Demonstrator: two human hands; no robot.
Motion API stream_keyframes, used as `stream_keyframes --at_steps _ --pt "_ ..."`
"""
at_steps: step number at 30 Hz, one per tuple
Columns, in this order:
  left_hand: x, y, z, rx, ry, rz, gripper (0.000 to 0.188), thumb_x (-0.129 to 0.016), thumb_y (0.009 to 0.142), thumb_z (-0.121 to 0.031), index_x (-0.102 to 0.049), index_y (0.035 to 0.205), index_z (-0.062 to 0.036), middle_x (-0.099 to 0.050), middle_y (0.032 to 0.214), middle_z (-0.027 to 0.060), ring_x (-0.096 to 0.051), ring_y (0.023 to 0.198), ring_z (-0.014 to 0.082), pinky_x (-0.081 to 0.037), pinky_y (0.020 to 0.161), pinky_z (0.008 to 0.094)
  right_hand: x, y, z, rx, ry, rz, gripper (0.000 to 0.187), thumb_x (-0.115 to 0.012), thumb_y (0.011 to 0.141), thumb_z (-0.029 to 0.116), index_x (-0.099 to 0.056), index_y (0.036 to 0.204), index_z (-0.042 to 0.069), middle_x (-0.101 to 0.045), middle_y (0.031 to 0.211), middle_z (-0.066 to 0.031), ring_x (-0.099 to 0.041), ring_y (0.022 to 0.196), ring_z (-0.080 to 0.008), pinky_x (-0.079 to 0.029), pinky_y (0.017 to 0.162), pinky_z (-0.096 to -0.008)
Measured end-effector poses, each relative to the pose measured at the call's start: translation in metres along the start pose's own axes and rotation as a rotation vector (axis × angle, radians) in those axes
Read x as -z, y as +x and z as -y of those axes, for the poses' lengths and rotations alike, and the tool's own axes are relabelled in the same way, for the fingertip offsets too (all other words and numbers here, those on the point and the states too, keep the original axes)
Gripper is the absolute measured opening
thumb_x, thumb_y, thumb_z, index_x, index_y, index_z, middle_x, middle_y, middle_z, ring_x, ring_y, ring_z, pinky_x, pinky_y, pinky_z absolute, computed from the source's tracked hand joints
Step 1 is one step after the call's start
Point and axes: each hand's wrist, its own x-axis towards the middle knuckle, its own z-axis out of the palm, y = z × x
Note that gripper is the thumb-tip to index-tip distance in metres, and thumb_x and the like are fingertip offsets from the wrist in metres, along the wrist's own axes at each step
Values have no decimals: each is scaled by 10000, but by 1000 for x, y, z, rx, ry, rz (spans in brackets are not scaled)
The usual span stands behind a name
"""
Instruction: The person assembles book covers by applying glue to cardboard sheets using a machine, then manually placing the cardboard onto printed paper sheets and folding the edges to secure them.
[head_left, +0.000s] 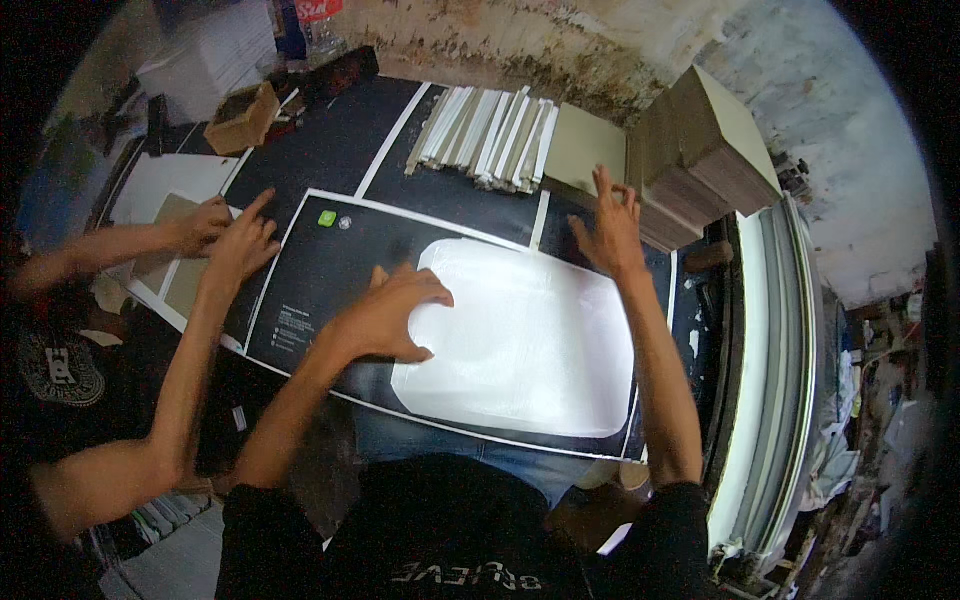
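A glossy white sheet with cut corners (520,340) lies on a black printed sheet (340,250) in front of me. My left hand (390,312) rests at the white sheet's left edge, thumb and fingers spread, gripping nothing. Beyond its far right corner is my right hand (612,228), fingers apart and holding nothing that I can see. It is nearest to a low stack of grey-brown boards (588,140), and I cannot tell whether it touches them.
A bundle of narrow board strips (480,138) lies at the far side. Tall board stacks (715,140) stand far right, beside long pale sheets (765,390). At left, a co-worker's hands (240,240) are over brown board on white sheets (190,180). A small cardboard box (243,118) sits behind.
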Motion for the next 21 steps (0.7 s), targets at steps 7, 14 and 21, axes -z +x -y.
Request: stream_keyframes --at_steps 7,14,21 --pt "0 -5 -6 81 -27 33 781 -942 566 -241 -619 1275 -196 -584 1317 54 -460 1293 299 -284 1078 562 -31 30 -36 -95 -151 180 1051 -806 827 221 -110 1596 61 -588 1353 -243 -465 1314 -457 -333 1132 -597" --pt "10 4 -18 118 57 107 784 -946 567 -239 -627 1279 -173 -595 1316 58 -472 1280 300 -290 1086 537 -36 22 -39 35 -219 108 881 -759 825 123 -266 1547 16 -638 1165 -268 -533 1205 -436 -406 1066 -557" --pt "8 14 -38 -1 -91 -167 576 -878 745 -271 -652 1253 -119 -668 1203 97 -582 1169 273 -410 1015 482 7 -20 -5 11 -20 -42 447 -660 812 -10 -642 1249 82 -676 943 -198 -650 902 -388 -529 799 -473"
